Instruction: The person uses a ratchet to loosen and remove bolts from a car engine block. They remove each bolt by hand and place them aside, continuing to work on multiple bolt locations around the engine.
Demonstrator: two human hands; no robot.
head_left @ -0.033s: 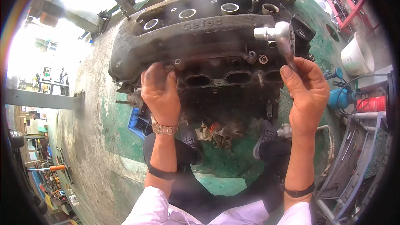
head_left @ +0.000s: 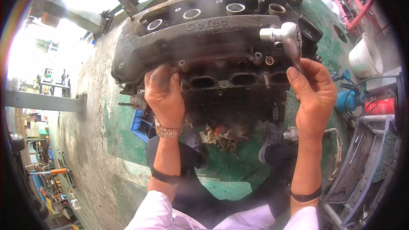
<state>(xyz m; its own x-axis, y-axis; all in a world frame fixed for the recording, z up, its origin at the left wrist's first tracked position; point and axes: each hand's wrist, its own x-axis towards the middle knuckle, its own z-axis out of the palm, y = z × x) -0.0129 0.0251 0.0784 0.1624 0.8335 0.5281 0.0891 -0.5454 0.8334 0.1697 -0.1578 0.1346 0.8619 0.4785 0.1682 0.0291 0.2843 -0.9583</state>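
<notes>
A dark, greasy engine with a long valve cover stands in front of me. My left hand, with a metal watch on the wrist, is at the cover's near edge. Its thumb and forefinger pinch a small bolt; whether the bolt sits in a hole I cannot tell. Over the engine's right end, my right hand grips the handle of a ratchet wrench. A silver socket on its head points left, above the cover. Oval ports open along the engine's near side.
Right of the engine are a white bucket, a blue can and a grey tool rack. A red frame stands farther back. A blue crate and crumpled rags lie low near my feet. Loose tools are at far left.
</notes>
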